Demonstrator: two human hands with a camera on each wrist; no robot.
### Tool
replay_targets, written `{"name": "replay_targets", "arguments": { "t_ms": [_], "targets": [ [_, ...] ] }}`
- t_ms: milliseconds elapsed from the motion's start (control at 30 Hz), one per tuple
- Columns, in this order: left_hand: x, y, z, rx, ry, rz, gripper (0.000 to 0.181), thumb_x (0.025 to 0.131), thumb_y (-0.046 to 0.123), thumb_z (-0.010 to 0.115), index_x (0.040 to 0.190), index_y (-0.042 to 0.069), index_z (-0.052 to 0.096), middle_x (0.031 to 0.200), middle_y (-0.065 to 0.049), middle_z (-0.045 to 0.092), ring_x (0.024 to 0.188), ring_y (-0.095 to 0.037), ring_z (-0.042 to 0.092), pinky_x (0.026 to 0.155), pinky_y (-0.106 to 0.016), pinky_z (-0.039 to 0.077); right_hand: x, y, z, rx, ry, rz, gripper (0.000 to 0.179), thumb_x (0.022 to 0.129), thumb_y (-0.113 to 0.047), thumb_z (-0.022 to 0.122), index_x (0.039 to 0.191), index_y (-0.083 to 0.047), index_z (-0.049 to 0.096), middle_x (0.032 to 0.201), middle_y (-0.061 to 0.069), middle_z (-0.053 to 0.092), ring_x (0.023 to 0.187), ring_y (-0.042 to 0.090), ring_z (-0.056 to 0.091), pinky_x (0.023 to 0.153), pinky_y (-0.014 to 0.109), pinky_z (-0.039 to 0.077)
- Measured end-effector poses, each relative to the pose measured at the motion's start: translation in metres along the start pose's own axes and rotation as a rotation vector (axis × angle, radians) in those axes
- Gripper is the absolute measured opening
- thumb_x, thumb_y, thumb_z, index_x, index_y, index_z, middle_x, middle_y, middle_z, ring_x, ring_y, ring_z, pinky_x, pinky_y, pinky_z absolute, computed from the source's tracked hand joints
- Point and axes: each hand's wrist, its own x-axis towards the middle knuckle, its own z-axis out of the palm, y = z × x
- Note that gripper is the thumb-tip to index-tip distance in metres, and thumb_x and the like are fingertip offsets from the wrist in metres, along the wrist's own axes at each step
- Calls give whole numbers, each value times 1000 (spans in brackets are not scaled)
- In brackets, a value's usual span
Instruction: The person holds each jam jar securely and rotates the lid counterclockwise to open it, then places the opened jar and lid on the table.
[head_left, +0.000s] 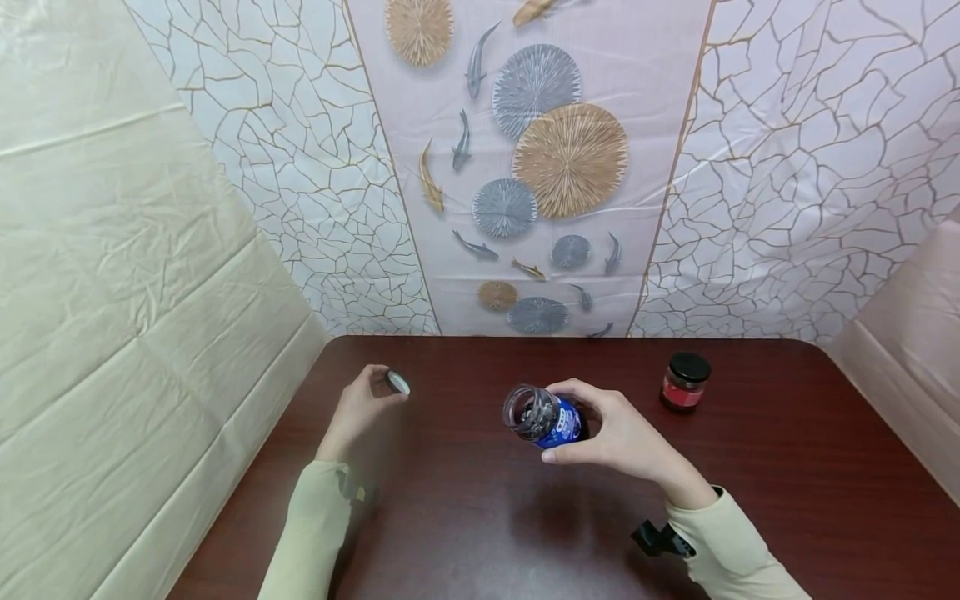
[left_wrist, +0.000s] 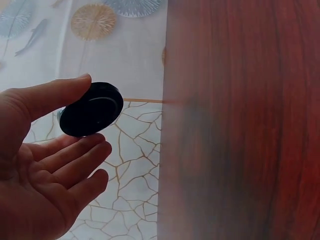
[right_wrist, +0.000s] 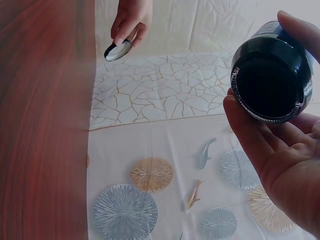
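My right hand (head_left: 618, 429) grips a glass jar (head_left: 536, 417) with a blue label and dark contents, lifted above the table. The jar is tilted, its uncovered mouth toward the left. In the right wrist view the round base of the jar (right_wrist: 270, 87) faces the camera. My left hand (head_left: 360, 412) pinches a round black lid (left_wrist: 92, 110) between thumb and fingers, off to the left and apart from the jar. The lid's pale inner side (right_wrist: 119, 51) shows in the right wrist view.
A second jar (head_left: 685, 383) with a black lid and red label stands at the back right of the dark red-brown table (head_left: 450, 517). Patterned cloth (head_left: 525, 250) hangs behind the table, and plain cream cloth (head_left: 150, 375) borders its left side.
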Motion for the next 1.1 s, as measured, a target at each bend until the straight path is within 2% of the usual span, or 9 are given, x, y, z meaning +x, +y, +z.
{"name": "replay_targets", "arguments": {
  "t_ms": [300,733,1100],
  "targets": [
    [0,-8,2,34,-36,-26,59,85,27,81,132,4,53,131,-15,63,121,-30,60,106,-49,43,0,0,0,2,1,-4,61,76,-24,90,129,-24,61,114,1,69,99,20,68,81,32,59],
    [-3,-14,6,67,-73,-47,56,85,24,80,129,3,54,126,-16,64,113,-31,62,104,-49,44,-1,-1,-1,-3,6,7,61,76,-24,90,129,-25,61,115,1,69,100,21,68,82,32,59],
    [-4,-17,9,71,-95,-92,56,84,26,81,129,5,55,114,-9,68,107,-26,63,101,-48,46,-1,0,-2,-8,6,-1,61,76,-24,90,129,-25,61,115,0,69,100,20,68,82,32,59]
  ]
}}
